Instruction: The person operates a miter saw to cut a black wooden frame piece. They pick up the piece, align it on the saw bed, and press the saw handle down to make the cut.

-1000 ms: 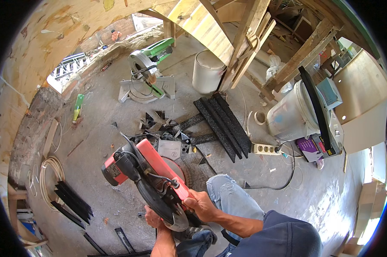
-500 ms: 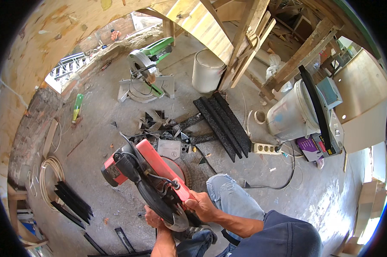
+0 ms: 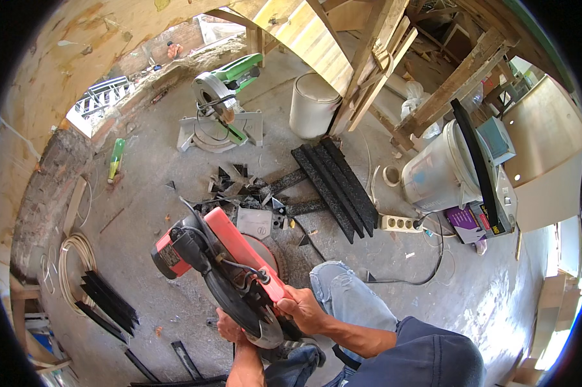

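Head view: a person crouches on a dusty concrete floor (image 3: 142, 193), one knee in torn jeans (image 3: 352, 300) just right of the tool.
Right hand (image 3: 305, 308): wrapped tight round the near end of the red handle of the chop saw (image 3: 223, 271), thumb over the top.
Left hand (image 3: 229, 327): low and to the left of the blade guard, against its near edge; fingers partly hidden by the guard, so I cannot tell how far it is closed or what it holds.
Chop saw: red body with a black motor and dark guard, in the near middle of the floor, its round blade showing behind the handle.
Black offcuts (image 3: 236, 180): small pieces scattered just beyond the chop saw.
Black strips (image 3: 335, 187): a bundle lying side by side, to the right of the offcuts.
Power strip (image 3: 400, 223): white, on the floor right of the strips, a cable plugged in.
Green mitre saw (image 3: 220, 109): far, well apart from the person.
White bucket (image 3: 313, 103): far, beside leaning timber.
Large pail (image 3: 436, 174): right, lying tilted.
Black bars (image 3: 107, 300): left, near a coil of pale hose (image 3: 68, 264).
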`<action>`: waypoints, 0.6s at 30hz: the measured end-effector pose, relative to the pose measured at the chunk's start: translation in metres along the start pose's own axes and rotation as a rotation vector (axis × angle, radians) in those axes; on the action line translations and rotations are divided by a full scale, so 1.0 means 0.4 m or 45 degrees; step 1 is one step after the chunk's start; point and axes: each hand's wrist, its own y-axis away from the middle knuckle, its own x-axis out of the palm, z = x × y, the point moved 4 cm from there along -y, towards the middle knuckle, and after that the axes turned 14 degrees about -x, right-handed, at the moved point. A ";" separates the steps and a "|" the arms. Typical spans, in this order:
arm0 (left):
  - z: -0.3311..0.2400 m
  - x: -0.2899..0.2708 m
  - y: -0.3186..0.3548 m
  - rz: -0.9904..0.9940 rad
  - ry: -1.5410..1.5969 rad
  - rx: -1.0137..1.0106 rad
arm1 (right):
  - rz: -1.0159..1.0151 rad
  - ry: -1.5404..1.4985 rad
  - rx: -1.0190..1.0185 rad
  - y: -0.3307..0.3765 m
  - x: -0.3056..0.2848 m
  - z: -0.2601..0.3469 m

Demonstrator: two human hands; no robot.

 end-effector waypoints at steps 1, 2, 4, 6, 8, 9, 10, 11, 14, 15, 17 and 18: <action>0.000 0.003 0.003 -0.002 0.004 0.004 | -0.011 0.007 -0.030 0.002 -0.003 -0.002; -0.003 0.005 0.004 -0.003 0.008 0.008 | -0.023 0.015 -0.060 0.004 -0.006 -0.003; 0.004 0.009 0.006 -0.010 0.011 0.015 | -0.006 0.006 -0.047 0.009 -0.010 -0.010; 0.005 0.011 0.006 -0.020 0.011 0.022 | 0.011 -0.007 -0.033 0.010 -0.011 -0.011; 0.004 0.012 0.004 -0.032 0.008 0.030 | 0.030 -0.024 -0.013 0.009 -0.007 -0.013; 0.005 0.013 0.005 -0.037 0.007 0.034 | 0.029 -0.025 -0.013 0.009 -0.006 -0.013; 0.006 0.013 0.005 -0.043 0.008 0.037 | 0.020 -0.022 -0.021 0.007 -0.006 -0.011; 0.003 0.014 0.005 -0.049 0.008 0.040 | 0.010 -0.019 -0.030 0.006 -0.005 -0.008; 0.004 0.018 0.005 -0.063 0.009 0.047 | 0.006 -0.011 -0.028 0.001 -0.005 0.003; 0.006 0.019 0.005 -0.068 0.009 0.049 | 0.007 -0.011 -0.027 0.001 -0.005 0.002; 0.018 0.015 0.007 -0.075 0.011 0.053 | 0.005 -0.012 -0.031 0.002 -0.004 -0.001; 0.009 0.024 0.006 -0.079 0.011 0.054 | 0.006 -0.011 -0.031 0.004 -0.005 -0.005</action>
